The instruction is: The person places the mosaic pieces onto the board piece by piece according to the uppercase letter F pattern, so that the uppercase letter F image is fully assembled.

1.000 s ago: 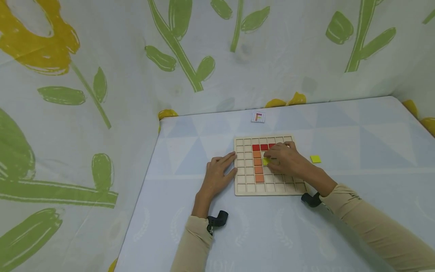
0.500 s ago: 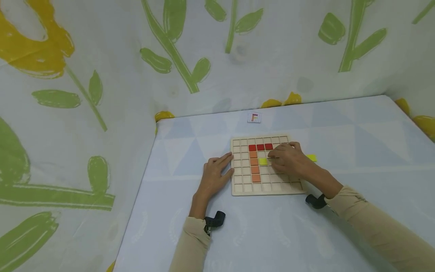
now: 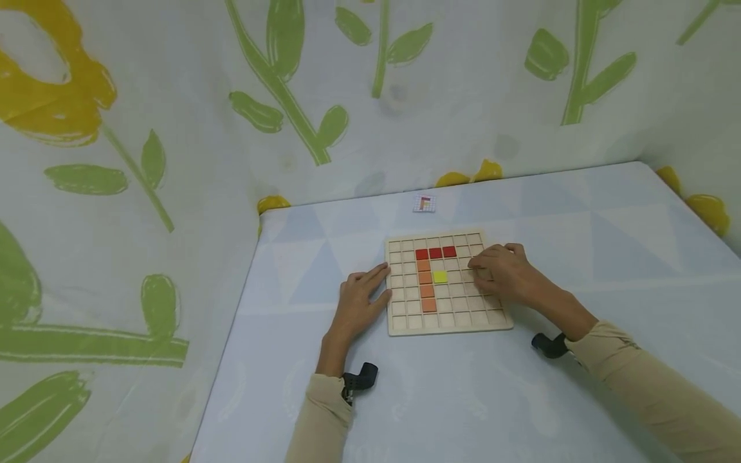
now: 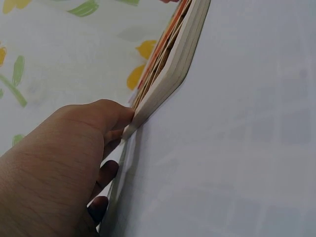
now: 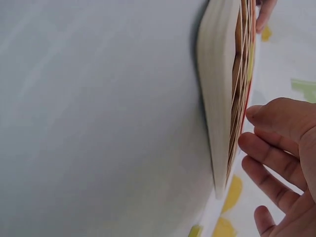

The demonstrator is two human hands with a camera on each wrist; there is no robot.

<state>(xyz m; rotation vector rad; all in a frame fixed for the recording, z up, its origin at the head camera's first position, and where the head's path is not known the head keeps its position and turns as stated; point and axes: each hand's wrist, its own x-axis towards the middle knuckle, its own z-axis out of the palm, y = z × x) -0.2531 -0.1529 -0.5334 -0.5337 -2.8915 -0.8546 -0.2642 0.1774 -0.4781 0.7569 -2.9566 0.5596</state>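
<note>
A square wooden grid board (image 3: 463, 320) lies on the table. Red tiles (image 3: 435, 253) form a short row in it, orange tiles (image 3: 426, 278) run down in a column below the leftmost red one, and one yellow tile (image 3: 440, 276) sits right of that column. My left hand (image 3: 359, 302) touches the board's left edge with thumb and fingertips, the fingers fairly straight. Over the board's right side hovers my right hand (image 3: 509, 273). The right wrist view shows its fingers (image 5: 274, 158) loosely bent, apart, with nothing between them. Part of the board is hidden beneath that hand.
A small printed card (image 3: 424, 204) with a coloured grid pattern lies behind the board, near the table's back edge. A yellow-green piece (image 5: 195, 231) shows at the bottom of the right wrist view. Leaf-patterned cloth (image 3: 197, 128) hangs behind and left of the table.
My right hand has drawn away rightward from the yellow tile, leaving it uncovered in the board. The loose yellow tile to the right is now hidden behind that hand. My left hand stays at the edge.
</note>
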